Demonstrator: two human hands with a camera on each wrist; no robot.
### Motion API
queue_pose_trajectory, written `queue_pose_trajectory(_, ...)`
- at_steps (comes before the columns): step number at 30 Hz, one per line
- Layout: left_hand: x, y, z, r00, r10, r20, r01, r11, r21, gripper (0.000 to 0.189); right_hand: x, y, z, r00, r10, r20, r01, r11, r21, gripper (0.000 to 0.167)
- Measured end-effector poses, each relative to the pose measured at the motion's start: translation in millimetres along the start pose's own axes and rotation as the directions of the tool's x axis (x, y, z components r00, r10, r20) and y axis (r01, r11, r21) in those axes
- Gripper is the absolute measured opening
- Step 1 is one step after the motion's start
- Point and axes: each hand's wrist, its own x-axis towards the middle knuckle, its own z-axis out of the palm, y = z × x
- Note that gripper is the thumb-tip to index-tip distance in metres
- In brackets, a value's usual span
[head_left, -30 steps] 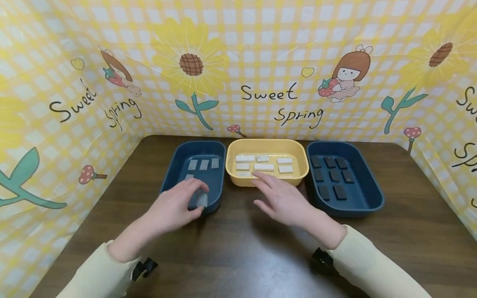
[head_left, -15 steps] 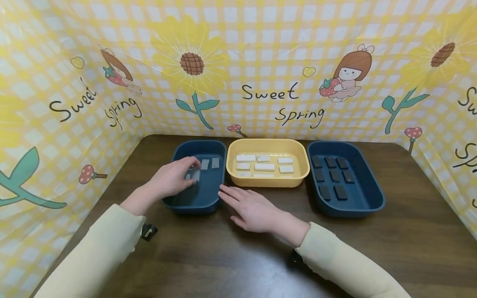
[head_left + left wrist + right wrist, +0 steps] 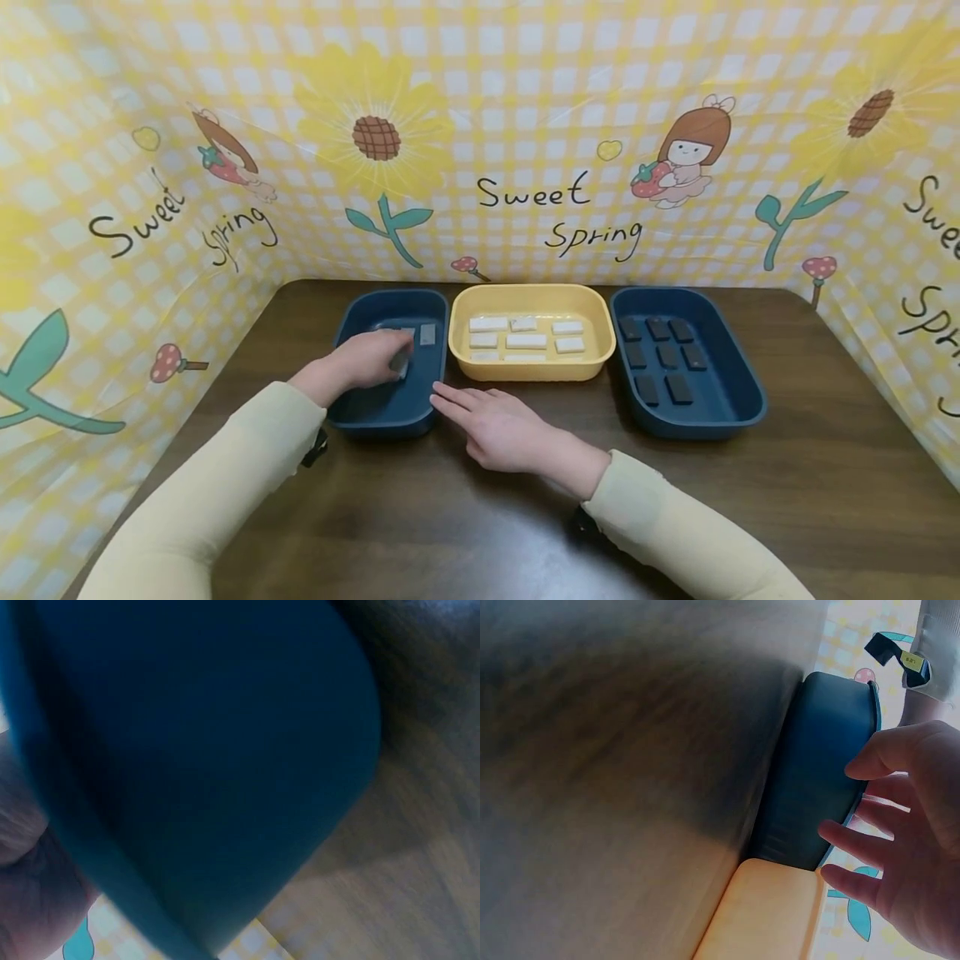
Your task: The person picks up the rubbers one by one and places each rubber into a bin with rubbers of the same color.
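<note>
Inside the left blue tray (image 3: pixel 397 423), my left hand (image 3: pixel 367 358) pinches a small grey rectangular tile (image 3: pixel 401 367) between thumb and fingers. Another grey tile (image 3: pixel 427 334) lies farther back in that tray; others are largely hidden by the hand. In the left wrist view the outer tray wall (image 3: pixel 225 750) fills most of the picture, with part of the hand (image 3: pixel 34 900) at the left edge. My right hand (image 3: pixel 502 429) has its fingers extended at the tray's right rim. In the right wrist view those fingers (image 3: pixel 855 844) are spread beside the blue tray (image 3: pixel 817 765).
A yellow tray (image 3: pixel 532 372) with several white rectangular tiles (image 3: pixel 527 341) stands in the middle. To its right, a second blue tray (image 3: pixel 738 404) holds several black tiles (image 3: pixel 667 357). A yellow checked cloth (image 3: pixel 487 108) hangs behind the brown table (image 3: pixel 480 525).
My left hand has gone from the tray's front edge to deeper inside it with the grey tile. My right hand has shifted left, from before the yellow tray to the left blue tray's rim.
</note>
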Motion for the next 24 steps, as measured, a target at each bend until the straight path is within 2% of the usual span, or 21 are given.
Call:
queue_pose_trajectory(3, 3.3, -2.3, 4.8, 1.000, 0.002, 0.021, -0.003, 1.000, 0.017, 0.029, 2.0, -0.9, 0.8, 1.000, 0.005, 0.002, -0.005, 1.000, 0.004, 0.068)
queue_pose_trajectory(8, 6.9, -7.8, 16.5, 0.998, -0.030, 0.058, 0.029, 0.999, 0.016, 0.031, 3.0, -2.8, 3.2, 1.000, 0.003, 0.000, -0.003, 1.000, 0.003, 0.069)
queue_pose_trajectory(11, 7.4, -8.7, 20.9, 0.998, -0.021, 0.063, 0.019, 0.999, 0.026, 0.031, 3.0, -2.4, 5.3, 1.000, -0.004, -0.010, 0.004, 1.000, -0.003, 0.069)
queue_pose_trajectory(15, 8.3, -7.0, 20.4, 0.999, -0.006, 0.048, 0.004, 0.999, 0.044, 0.026, 4.0, -0.6, 6.4, 1.000, 0.001, -0.015, -0.001, 1.000, -0.011, 0.069)
queue_pose_trajectory(24, 11.8, -7.2, 16.2, 0.998, -0.040, 0.051, 0.036, 0.997, 0.073, 0.031, 8.0, 3.7, -1.2, 1.000, 0.025, 0.003, -0.025, 0.999, 0.029, 0.065)
